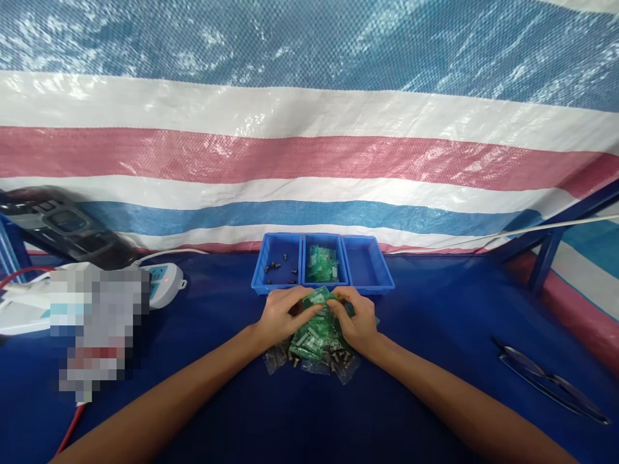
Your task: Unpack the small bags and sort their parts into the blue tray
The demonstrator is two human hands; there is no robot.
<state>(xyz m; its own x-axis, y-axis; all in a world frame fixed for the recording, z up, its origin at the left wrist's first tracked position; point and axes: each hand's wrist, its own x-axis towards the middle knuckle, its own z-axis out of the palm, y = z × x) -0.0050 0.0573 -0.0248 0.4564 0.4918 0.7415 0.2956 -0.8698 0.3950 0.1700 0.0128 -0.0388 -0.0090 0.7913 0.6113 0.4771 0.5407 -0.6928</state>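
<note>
My left hand (pixel 283 314) pinches a small green packet (pixel 317 296) between thumb and fingers, just in front of the blue bins. My right hand (pixel 358 321) is closed at the packet's right edge, its fingertips touching or gripping it. Beneath both hands lies a heap of similar green packets (pixel 312 338) with whitish marks. Dark screws (pixel 341 356) and clear plastic bags (pixel 316 367) lie along the near side of the heap. More green packets (pixel 322 263) fill the middle blue bin (pixel 325 241), and a few screws (pixel 275 265) are scattered in the left bin (pixel 258 267).
A third blue bin (pixel 370 265) adjoins on the right. Eyeglasses (pixel 551 380) rest on the blue table at right. At left are a white power strip (pixel 167 283), cables and a dark bagged object (pixel 68 222). A striped tarp (pixel 309 154) hangs behind.
</note>
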